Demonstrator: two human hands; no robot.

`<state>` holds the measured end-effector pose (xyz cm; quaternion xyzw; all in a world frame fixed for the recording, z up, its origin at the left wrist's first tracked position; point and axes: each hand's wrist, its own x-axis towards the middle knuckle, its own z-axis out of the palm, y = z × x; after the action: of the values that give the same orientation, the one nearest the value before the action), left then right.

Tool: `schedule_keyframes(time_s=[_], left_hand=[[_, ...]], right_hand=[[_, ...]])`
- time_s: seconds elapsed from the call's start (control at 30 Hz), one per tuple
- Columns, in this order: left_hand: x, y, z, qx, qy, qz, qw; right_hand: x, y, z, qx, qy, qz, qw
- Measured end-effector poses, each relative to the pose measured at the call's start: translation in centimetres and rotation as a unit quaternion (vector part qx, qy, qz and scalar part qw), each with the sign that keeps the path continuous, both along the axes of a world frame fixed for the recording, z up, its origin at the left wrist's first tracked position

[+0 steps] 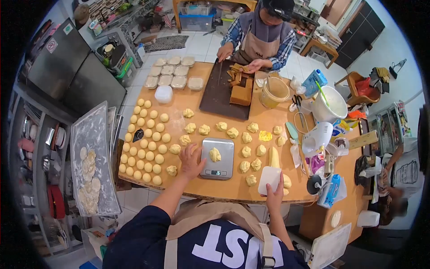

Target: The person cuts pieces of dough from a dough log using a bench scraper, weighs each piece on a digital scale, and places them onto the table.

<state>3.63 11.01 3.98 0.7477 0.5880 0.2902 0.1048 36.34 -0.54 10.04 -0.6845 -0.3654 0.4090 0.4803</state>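
My left hand lies with fingers apart at the left edge of a digital kitchen scale. One lump of dough rests on the scale's plate, above the lit display. My right hand grips a white dough scraper near the table's front edge. Just beyond the scraper lies a strip of dough, with more dough partly hidden beside my fingers. Several rough dough lumps are spread around the scale. Rows of smooth dough balls cover the table's left side.
Across the table, a person in an apron cuts brown cake on a dark tray. Lidded containers stand at the back left. A bucket, hand mixer and scissors crowd the right.
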Motion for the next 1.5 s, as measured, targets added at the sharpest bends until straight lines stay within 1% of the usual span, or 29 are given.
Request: schedule_keyframes(time_s=[0.17, 0.27, 0.37, 0.43, 0.5, 0.57, 0.67, 0.77, 0.87, 0.97, 1.07, 1.17, 1.27, 1.37, 1.47, 1.5], left_hand=[[0.9, -1.2, -1.1, -0.067, 0.013, -0.098, 0.993], [1.6, -1.8, -1.1, -0.053, 0.018, -0.118, 0.991], [1.9, -2.1, -0.8, -0.038, 0.006, -0.122, 0.992], [2.0, -2.4, -1.3, -0.047, -0.01, -0.077, 0.996], [2.2, -2.4, -1.4, -0.063, -0.012, -0.035, 0.997], [2.8, -1.9, -1.0, -0.087, 0.003, 0.002, 0.996], [3.6, -1.0, -0.6, -0.064, 0.026, 0.029, 0.997], [3.5, -0.5, -1.5, -0.047, 0.01, 0.039, 0.998], [3.2, -0.9, -1.5, -0.043, 0.014, 0.036, 0.998], [3.1, -1.5, -1.6, -0.038, 0.011, 0.044, 0.998], [2.9, -1.6, -1.5, -0.028, 0.007, 0.043, 0.999], [2.9, -1.6, -1.1, -0.04, 0.01, 0.045, 0.998], [2.6, -1.9, -0.7, -0.065, -0.003, 0.032, 0.997], [1.9, -2.5, -2.0, -0.021, -0.037, -0.006, 0.999], [1.2, -3.8, 0.1, -0.036, -0.094, -0.07, 0.992], [1.3, -4.5, -0.3, -0.039, -0.088, -0.069, 0.993]], right_hand=[[0.4, -0.4, -1.2, 0.003, -0.03, 0.003, 1.0], [-0.3, -0.3, -0.3, -0.01, -0.003, -0.005, 1.0], [-1.0, 0.0, 0.4, -0.039, 0.0, -0.005, 0.999], [-1.1, 0.3, -1.3, -0.01, -0.096, 0.029, 0.995], [-1.2, 0.5, -2.0, 0.032, -0.209, 0.09, 0.973], [-3.5, 2.3, 0.1, 0.085, -0.336, 0.175, 0.922], [-5.8, 4.8, -0.3, 0.082, -0.333, 0.3, 0.89], [-8.4, 7.6, 1.5, 0.02, -0.373, 0.368, 0.852], [-10.1, 9.3, 1.1, 0.084, -0.371, 0.406, 0.831], [-11.9, 10.5, 1.0, 0.061, -0.388, 0.444, 0.805], [-12.6, 10.8, -1.8, 0.109, -0.409, 0.458, 0.782], [-12.8, 10.7, -2.3, 0.114, -0.415, 0.435, 0.791], [-12.6, 10.9, -2.0, 0.047, -0.394, 0.445, 0.803], [-10.9, 9.4, -2.4, 0.028, -0.352, 0.394, 0.849], [-7.6, 5.5, -1.0, 0.123, -0.248, 0.299, 0.913], [-6.1, 3.8, -0.8, 0.041, -0.236, 0.276, 0.931]])
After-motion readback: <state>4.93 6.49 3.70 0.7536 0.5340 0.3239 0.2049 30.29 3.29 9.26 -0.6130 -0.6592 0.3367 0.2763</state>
